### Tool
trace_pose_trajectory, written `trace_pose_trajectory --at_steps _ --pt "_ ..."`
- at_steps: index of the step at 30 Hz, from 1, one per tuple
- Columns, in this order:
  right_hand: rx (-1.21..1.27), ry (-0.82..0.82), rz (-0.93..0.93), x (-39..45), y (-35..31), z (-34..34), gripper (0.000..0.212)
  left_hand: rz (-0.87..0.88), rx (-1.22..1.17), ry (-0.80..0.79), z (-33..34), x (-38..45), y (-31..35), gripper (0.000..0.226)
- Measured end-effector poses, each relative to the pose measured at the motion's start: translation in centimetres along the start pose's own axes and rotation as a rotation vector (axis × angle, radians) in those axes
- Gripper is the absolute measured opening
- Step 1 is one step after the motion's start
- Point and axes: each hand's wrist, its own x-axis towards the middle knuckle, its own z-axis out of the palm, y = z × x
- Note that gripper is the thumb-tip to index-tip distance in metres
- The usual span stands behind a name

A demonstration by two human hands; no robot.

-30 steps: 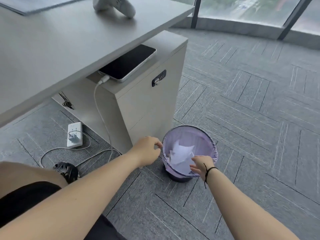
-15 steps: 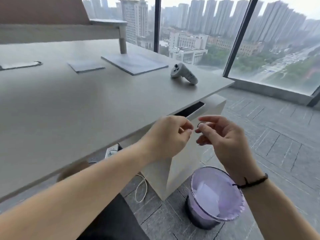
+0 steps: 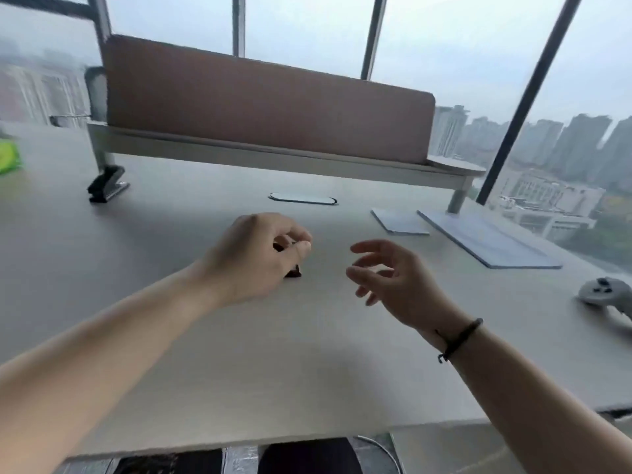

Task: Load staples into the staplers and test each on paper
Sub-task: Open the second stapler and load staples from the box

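Observation:
My left hand (image 3: pixel 254 254) hovers over the middle of the grey desk (image 3: pixel 307 354), fingers curled around a small dark object (image 3: pixel 293 271) that shows only at its lower tip and between the fingers; what it is cannot be told. To its right, my right hand (image 3: pixel 393 278) is held apart with spread fingers and holds nothing; a dark band circles its wrist. A black stapler (image 3: pixel 107 183) stands at the far left of the desk, by the leg of the raised shelf, well away from both hands. No paper sheet or staples show clearly.
A raised shelf with a brown partition (image 3: pixel 266 111) spans the back. Two flat grey pads (image 3: pixel 482 241) lie at the right, a grey controller (image 3: pixel 607 295) at the right edge, something green (image 3: pixel 8 159) at the far left. A cable slot (image 3: pixel 302 199) sits mid-desk.
The view swung up from the floor bin to the desk top. Both hands rose from the bin's rim to above the desk, then the right hand drew away and opened.

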Motion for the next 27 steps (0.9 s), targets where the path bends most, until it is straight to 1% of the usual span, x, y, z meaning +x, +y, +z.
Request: trace_pose_trajectory --at_steps 2,4,6,8,9,12,14,17,19,21,24,27 --pt "-0.067 -0.079 0.006 3.4 0.2 2.8 0.031 -0.012 0.114 0.03 -1.7 0.2 -3.1 0.015" --pt "-0.131 -0.143 0.024 6.2 0.7 5.4 0.044 -0.011 0.204 0.031 -2.7 0.6 -5.9 0.023" --pt "-0.205 -0.195 0.024 8.4 1.1 7.3 0.055 -0.019 0.25 -0.01 -3.0 1.2 -8.3 0.032" --pt "-0.26 -0.226 0.006 10.1 1.7 8.7 0.059 -0.028 0.258 -0.067 -2.8 1.6 -10.1 0.036" --pt "-0.289 -0.229 -0.011 10.8 2.0 9.2 0.056 -0.012 0.257 -0.08 -2.6 1.8 -10.9 0.034" --pt "-0.336 -0.217 -0.063 12.7 2.6 10.3 0.045 0.032 0.232 -0.056 -2.3 2.1 -12.9 0.02" --pt "-0.303 -0.207 -0.068 13.8 2.7 11.2 0.044 0.012 0.225 -0.042 -2.8 2.3 -14.0 0.019" --pt "-0.197 -0.193 -0.053 15.7 2.7 13.1 0.048 -0.017 0.298 -0.038 -4.3 2.8 -15.9 0.019" --pt "-0.151 -0.162 -0.038 17.0 2.7 14.4 0.047 -0.081 0.35 0.005 -5.5 3.0 -17.8 0.02" --pt "-0.141 -0.138 -0.027 17.9 2.7 15.3 0.042 -0.184 0.414 0.083 -6.7 3.0 -20.2 0.024" --pt "-0.208 -0.154 -0.051 18.8 3.0 16.3 0.034 -0.326 0.517 0.208 -8.3 3.2 -23.8 0.032" --pt "-0.319 -0.183 -0.128 19.3 3.0 17.1 0.032 -0.448 0.569 0.274 -9.6 4.6 -26.4 0.031"
